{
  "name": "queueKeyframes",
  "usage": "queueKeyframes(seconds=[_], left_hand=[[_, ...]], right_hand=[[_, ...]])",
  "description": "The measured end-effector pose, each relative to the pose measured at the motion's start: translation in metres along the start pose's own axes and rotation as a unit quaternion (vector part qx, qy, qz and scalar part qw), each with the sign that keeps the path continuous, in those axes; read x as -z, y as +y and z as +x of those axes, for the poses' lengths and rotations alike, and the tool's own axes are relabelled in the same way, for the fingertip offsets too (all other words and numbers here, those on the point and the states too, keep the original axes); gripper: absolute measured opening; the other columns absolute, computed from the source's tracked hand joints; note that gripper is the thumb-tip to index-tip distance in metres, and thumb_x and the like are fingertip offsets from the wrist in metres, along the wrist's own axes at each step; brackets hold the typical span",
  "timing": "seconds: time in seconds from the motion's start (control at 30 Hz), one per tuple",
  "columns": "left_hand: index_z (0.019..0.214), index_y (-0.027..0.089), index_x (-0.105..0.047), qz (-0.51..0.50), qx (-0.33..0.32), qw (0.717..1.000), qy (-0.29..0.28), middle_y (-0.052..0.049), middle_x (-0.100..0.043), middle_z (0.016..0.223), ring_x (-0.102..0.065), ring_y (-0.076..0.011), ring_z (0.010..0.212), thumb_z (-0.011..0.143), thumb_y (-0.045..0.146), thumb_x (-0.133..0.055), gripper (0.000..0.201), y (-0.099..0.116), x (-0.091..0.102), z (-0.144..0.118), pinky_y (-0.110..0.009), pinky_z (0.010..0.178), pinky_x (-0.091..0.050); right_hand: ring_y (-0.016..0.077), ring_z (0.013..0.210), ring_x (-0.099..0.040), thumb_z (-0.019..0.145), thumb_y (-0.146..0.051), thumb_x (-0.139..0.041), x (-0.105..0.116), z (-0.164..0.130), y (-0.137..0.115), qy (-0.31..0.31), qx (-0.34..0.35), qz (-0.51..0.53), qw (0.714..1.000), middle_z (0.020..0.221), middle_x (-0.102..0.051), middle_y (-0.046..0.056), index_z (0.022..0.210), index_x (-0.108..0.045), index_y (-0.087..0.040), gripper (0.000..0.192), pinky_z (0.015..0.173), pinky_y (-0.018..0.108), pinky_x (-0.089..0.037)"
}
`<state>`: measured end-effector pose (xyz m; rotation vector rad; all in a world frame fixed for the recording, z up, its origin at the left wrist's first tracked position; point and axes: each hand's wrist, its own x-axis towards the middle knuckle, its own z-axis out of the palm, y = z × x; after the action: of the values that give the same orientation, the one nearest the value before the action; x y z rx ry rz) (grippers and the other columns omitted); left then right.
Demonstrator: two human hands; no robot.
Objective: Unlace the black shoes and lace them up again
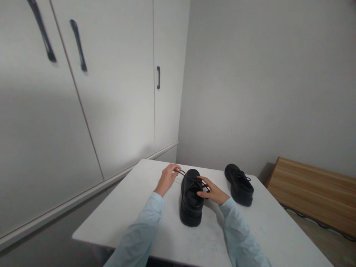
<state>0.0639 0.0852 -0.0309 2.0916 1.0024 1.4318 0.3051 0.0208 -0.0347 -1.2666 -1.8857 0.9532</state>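
Filling the left and upper right of the frame, the cabinet (pixel 125 96) and wall (pixel 264 81) stand behind the white worktop (pixel 119 215), which spreads across the bottom. A wooden board (pixel 317 189) lies at the lower right. Just below centre, one black shoe (pixel 190 203) rests upright on the worktop, toe toward the wall; its mate (pixel 239 186) sits apart to the right, a small loop of lace at its side, touched by neither hand.

The left hand (pixel 168 179), at the centre shoe's upper left, pinches one end of the lace (pixel 180 171) and holds it out from the toe side. The right hand (pixel 213 191) reaches in from the shoe's right, thumb and forefinger spread, a loop of lace beside them; whether it grips that loop, one cannot tell.

The lace work on this shoe looks only partway along: both sides hang loose, with no settled bow visible. What seems left is in these strands.
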Motion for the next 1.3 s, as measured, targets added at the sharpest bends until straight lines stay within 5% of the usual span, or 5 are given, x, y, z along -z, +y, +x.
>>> queueKeyframes(seconds=[0.17,0.43,0.7,0.93,1.3], left_hand=[[0.078,0.016,-0.06,-0.151,0.058,0.986,0.049,-0.004,-0.06,0.084,-0.059,-0.0157,0.082,0.074,0.017,-0.053,0.008,0.009,0.003,0.003,-0.027,0.07,-0.05],[0.049,0.014,-0.054,-0.31,0.033,0.948,-0.063,-0.003,-0.05,0.055,-0.049,-0.0123,0.057,0.083,0.038,-0.039,0.045,0.019,0.012,-0.002,-0.025,0.056,-0.04],[0.073,0.014,-0.066,-0.183,0.06,0.976,-0.106,-0.005,-0.066,0.075,-0.059,-0.0162,0.074,0.083,0.038,-0.048,0.032,0.027,-0.001,-0.003,-0.026,0.072,-0.046],[0.106,0.018,-0.066,-0.119,0.003,0.981,-0.15,-0.009,-0.066,0.109,-0.059,-0.0202,0.102,0.083,0.032,-0.055,0.029,0.02,-0.019,-0.011,-0.032,0.092,-0.043],[0.106,0.02,-0.067,-0.115,-0.009,0.977,-0.178,-0.007,-0.065,0.113,-0.058,-0.0212,0.109,0.082,0.036,-0.056,0.03,0.014,-0.02,-0.013,-0.034,0.1,-0.039]], right_hand=[[0.027,0.107,-0.05,0.064,-0.04,-0.071,0.0,0.0,-0.001,0.0,-0.004,0.011,1.0,0.132,-0.043,0.013,0.129,-0.045,-0.023,0.072,0.083,0.038,-0.046],[0.0247,0.101,-0.055,0.062,-0.036,-0.074,0.001,0.001,0.007,0.003,0.001,0.022,1.0,0.129,-0.049,0.012,0.128,-0.046,-0.025,0.073,0.077,0.035,-0.049],[0.0203,0.083,-0.062,0.078,-0.043,-0.056,0.007,0.007,0.007,0.105,0.052,0.021,0.993,0.11,-0.064,0.011,0.1,-0.068,-0.02,0.034,0.069,0.032,-0.051],[0.0146,0.053,-0.061,0.066,-0.039,-0.068,0.003,0.011,0.006,0.155,0.01,0.103,0.982,0.081,-0.066,0.007,0.084,-0.069,-0.014,0.031,0.053,0.029,-0.052],[0.0073,0.039,-0.048,0.064,-0.038,-0.068,-0.007,0.015,0.002,0.16,-0.003,0.113,0.981,0.062,-0.057,-0.001,0.075,-0.062,-0.014,0.027,0.035,0.02,-0.036]])
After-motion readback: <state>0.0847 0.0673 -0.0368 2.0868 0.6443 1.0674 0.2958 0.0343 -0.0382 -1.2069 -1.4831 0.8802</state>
